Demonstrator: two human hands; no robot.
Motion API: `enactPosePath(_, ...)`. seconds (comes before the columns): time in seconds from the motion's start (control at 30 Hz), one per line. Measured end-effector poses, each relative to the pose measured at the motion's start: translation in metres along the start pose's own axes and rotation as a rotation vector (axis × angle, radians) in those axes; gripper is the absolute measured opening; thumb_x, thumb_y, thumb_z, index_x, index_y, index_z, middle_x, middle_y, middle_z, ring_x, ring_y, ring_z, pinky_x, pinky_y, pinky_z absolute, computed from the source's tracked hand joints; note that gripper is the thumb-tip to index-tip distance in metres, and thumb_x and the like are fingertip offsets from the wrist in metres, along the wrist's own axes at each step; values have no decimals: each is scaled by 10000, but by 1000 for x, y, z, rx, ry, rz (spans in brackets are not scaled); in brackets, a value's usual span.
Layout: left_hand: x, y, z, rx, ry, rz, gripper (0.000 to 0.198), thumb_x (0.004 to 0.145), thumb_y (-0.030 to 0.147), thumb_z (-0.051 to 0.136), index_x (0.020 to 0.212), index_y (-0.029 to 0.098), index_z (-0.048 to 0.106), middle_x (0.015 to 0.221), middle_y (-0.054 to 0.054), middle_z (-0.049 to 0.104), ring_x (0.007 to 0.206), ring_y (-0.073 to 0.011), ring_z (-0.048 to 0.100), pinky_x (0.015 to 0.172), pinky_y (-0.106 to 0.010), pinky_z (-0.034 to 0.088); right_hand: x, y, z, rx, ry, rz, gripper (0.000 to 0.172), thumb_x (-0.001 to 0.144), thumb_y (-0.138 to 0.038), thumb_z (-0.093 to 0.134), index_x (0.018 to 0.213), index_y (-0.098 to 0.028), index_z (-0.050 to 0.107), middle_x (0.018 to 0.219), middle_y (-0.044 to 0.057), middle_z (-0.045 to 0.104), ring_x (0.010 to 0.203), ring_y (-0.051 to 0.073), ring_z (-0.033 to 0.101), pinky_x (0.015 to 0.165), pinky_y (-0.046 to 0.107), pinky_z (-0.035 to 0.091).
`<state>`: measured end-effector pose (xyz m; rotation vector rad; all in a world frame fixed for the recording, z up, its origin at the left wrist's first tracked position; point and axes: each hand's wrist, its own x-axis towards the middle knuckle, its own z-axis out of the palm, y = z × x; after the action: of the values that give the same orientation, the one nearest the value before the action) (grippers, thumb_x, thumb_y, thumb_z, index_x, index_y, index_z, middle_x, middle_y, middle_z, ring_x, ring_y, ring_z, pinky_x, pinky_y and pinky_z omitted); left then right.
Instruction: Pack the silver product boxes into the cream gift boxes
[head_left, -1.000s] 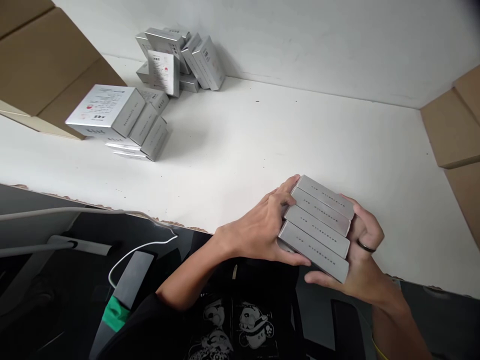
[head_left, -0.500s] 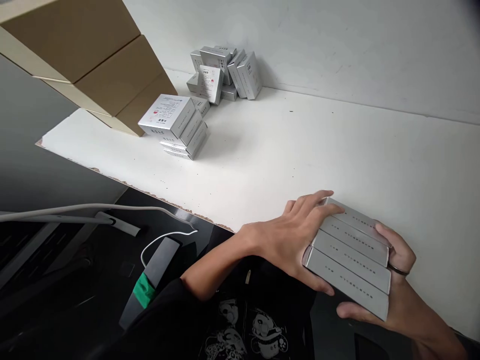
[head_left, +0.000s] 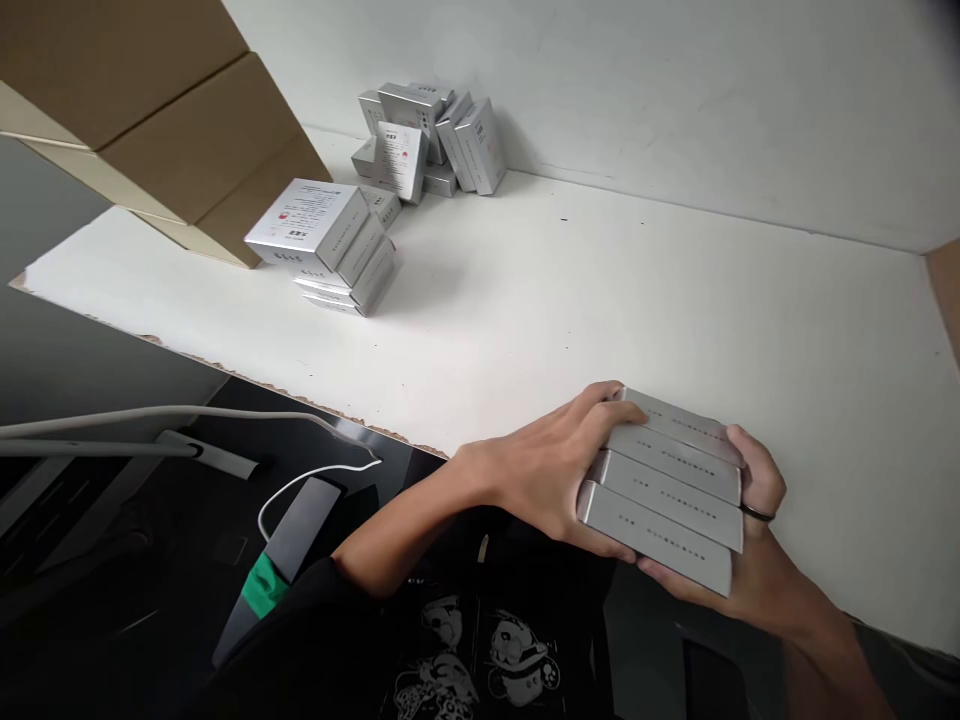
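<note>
Several silver-grey small boxes [head_left: 675, 480] are pressed together side by side in a row at the table's front edge, narrow printed sides facing up. My left hand [head_left: 547, 460] grips their left end, with a finger over the top and the thumb along the near side. Around the right end my right hand [head_left: 757, 520] is closed, its thumb under the near box and fingers at the far side; a dark ring shows on one finger. The palm of the right hand is hidden behind the boxes.
A stack of similar boxes [head_left: 319, 235] stands on the white table [head_left: 540, 290] at the left. Behind it, more boxes [head_left: 427, 145] lie heaped by the wall. Large brown cartons [head_left: 195, 130] rise at the far left. White cables [head_left: 187, 412] run below the chipped table edge.
Both hands and the row of boxes have shifted slightly left in view. My right thumb has come in against the near box, close to the left thumb. The camera has turned a little right.
</note>
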<state>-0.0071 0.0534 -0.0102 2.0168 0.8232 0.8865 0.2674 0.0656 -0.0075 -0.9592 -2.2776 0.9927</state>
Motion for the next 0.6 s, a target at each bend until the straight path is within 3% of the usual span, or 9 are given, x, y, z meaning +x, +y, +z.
enactPosePath(0.07, -3, -1, -1, -7, -36, -48, 1343, 560, 529, 916, 1604, 221, 128, 1620, -260, 183, 1508, -500, 314, 1170, -648, 456, 2, -2, -1, 12, -44, 11, 1334, 772, -467, 843, 1613, -425, -192, 1629, 120, 224, 1444, 359, 448, 1006, 501, 614)
enactPosePath(0.2, -4, -1, 2, -37, -95, -101, 1527, 536, 517, 951, 1637, 318, -87, 1711, -200, -140, 1556, -532, 211, 1184, -708, 396, 4, 0, -1, 24, -88, -1, 1339, 817, -499, 790, 1591, -385, -296, 1504, 139, 436, 1377, 366, 530, 990, 552, 611)
enactPosePath(0.3, -1, -1, 4, -28, -106, -68, 1549, 560, 515, 954, 1629, 336, -153, 1703, -161, -276, 1603, -523, 23, 1207, -701, 365, 6, 0, -2, 19, -126, -66, 1306, 866, -441, 749, 1577, -347, -342, 1465, 140, 509, 1416, 378, 505, 1091, 620, 531)
enactPosePath(0.37, 1, 0, 5, -12, -90, -46, 1576, 567, 512, 950, 1615, 327, -213, 1699, -171, -284, 1602, -512, -107, 1231, -711, 320, 7, -2, -4, 14, -161, -62, 1305, 877, -437, 745, 1574, -341, -354, 1539, 142, 459, 1493, 381, 420, 1150, 657, 465)
enactPosePath(0.43, 2, 1, 6, 4, -55, -45, 1606, 567, 488, 948, 1596, 314, -273, 1707, -206, -217, 1601, -510, -122, 1254, -716, 281, 9, -4, -6, 34, -174, -44, 1328, 866, -482, 760, 1573, -351, -356, 1643, 142, 331, 1564, 390, 294, 1171, 680, 436)
enactPosePath(0.5, 3, 2, 6, 18, -37, -69, 1621, 574, 464, 942, 1585, 295, -313, 1708, -242, -131, 1602, -530, -23, 1257, -717, 289, 11, -7, -7, 59, -178, -34, 1338, 862, -506, 766, 1571, -359, -359, 1713, 122, 195, 1610, 394, 148, 1195, 696, 402)
enactPosePath(0.6, 2, 4, 7, 23, -38, -120, 1607, 602, 451, 923, 1583, 278, -338, 1707, -256, -80, 1578, -553, 129, 1227, -722, 349, 14, -9, -7, 99, -180, -26, 1379, 844, -474, 803, 1563, -380, -370, 1755, 67, 51, 1618, 401, 88, 1211, 671, 410)
